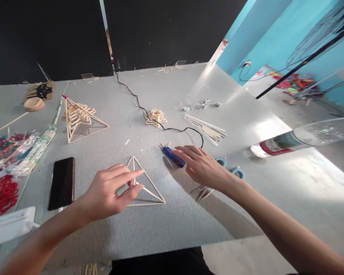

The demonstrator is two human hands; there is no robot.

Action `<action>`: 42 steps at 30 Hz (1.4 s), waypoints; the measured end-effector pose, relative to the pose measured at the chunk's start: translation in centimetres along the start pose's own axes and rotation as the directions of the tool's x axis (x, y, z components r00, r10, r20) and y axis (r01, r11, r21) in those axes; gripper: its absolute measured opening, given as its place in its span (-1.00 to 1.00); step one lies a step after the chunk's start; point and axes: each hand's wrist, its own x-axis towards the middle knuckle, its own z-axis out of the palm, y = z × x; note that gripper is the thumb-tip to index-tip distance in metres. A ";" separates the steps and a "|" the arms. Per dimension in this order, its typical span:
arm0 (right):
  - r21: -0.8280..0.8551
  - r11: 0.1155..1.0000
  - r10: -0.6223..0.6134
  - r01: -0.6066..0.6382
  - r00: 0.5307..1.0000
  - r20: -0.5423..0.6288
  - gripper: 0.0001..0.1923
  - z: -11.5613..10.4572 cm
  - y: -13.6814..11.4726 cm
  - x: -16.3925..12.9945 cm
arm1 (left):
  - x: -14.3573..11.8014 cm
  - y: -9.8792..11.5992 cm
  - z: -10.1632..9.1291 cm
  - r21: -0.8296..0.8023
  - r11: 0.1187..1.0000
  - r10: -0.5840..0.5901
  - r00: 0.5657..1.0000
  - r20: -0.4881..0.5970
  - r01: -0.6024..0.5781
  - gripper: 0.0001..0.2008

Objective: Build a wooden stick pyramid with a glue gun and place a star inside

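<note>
Supporting the lot was a grey table (151, 229), beneath the left hand (110, 189) and right hand (202, 166). One bottle (283, 143) lay well right of the right hand. One stick frame (149, 179) stood at the left fingertips. One pair of scissors (238, 169) lay partly hidden beneath the right wrist. One blue tool (172, 156) lay under the right fingers. One black cord (174, 129) ran beyond them. Risks, as judged: a careless left squeeze might have parted the frame's thin joints; a snagged cord might have dragged the tool, if joined to it. Left pose: fingers forward, thumb and forefinger narrowly apart; any pinch could not be told. Right pose: palm down, fingers outstretched; hold unclear.
</note>
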 end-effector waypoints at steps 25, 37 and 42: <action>0.749 0.643 -0.057 0.159 0.985 -0.160 -0.64 -1.0 -10.4 2.1 | -0.1 -0.4 -0.1 -0.049 0.999 -0.005 1.000 0.013 0.005 -0.71; 0.777 0.590 -0.006 0.218 0.964 -0.266 -0.81 -0.2 -11.2 3.7 | 0.0 -1.6 -0.3 -0.270 0.963 0.005 0.999 0.046 0.008 -0.68; 0.776 0.584 -0.007 0.238 0.958 -0.288 -0.79 0.1 -11.2 3.8 | 0.2 -2.1 -0.7 -0.392 0.919 -0.029 0.999 0.040 0.042 -0.75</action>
